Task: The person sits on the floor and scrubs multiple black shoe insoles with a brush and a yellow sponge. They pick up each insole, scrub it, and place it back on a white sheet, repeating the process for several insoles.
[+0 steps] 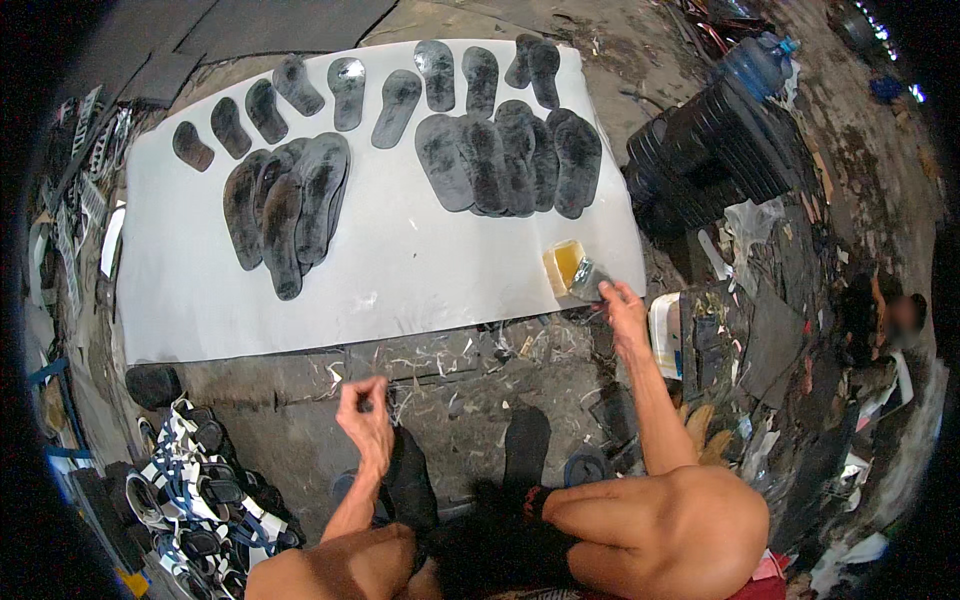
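My right hand [624, 310] pinches a grey scraper [589, 279] at the tub [551, 266], by the board's [440, 275] near right corner. Left hand [366, 418] off the near edge, fingers curled together. Open board left of tub; soles [284, 240] beyond.

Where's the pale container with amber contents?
Right of centre, head view: the container sits on the large white sheet near its lower right corner, just left of the right hand.

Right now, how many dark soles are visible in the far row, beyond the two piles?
10: eight single soles spread from the left end rightward, then an overlapping pair at the right end. More may be hidden under that pair.
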`<move>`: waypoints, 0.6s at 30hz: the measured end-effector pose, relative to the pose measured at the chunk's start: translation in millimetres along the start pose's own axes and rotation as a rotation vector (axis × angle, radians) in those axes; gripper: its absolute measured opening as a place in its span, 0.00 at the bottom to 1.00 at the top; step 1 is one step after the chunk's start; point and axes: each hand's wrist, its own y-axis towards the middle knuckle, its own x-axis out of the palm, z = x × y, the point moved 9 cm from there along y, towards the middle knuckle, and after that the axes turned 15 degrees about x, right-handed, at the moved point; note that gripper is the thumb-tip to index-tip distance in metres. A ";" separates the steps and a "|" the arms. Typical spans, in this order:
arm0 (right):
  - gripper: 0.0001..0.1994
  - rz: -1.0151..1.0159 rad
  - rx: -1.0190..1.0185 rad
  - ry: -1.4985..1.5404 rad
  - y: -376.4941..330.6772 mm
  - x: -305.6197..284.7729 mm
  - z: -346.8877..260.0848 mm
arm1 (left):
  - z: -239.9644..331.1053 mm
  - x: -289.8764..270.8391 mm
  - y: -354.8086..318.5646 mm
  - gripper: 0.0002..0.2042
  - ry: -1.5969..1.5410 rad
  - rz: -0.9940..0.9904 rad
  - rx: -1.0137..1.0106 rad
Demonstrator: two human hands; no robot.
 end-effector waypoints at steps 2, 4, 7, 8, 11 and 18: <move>0.23 -0.005 0.089 -0.052 7.3 -9.3 24.0 | -1.0 1.8 -22.4 0.07 -0.057 -0.041 -0.051; 0.22 0.012 0.087 -0.010 -1.8 1.1 25.0 | -11.9 -14.7 -36.6 0.08 -0.021 -0.048 -0.053; 0.19 0.225 -0.092 -0.067 -10.6 -24.4 22.5 | -13.7 -18.3 -46.2 0.07 -0.010 -0.096 -0.043; 0.18 0.331 -0.181 -0.108 -14.1 -40.1 18.7 | -10.1 -14.3 -49.2 0.07 -0.021 -0.121 -0.035; 0.17 0.376 -0.414 -0.295 -38.2 -40.8 -7.6 | -6.2 -10.5 -66.4 0.05 -0.074 -0.175 -0.050; 0.19 0.258 -0.498 0.121 -50.8 -113.4 -167.5 | 19.8 -6.2 -82.9 0.06 0.000 -0.290 0.093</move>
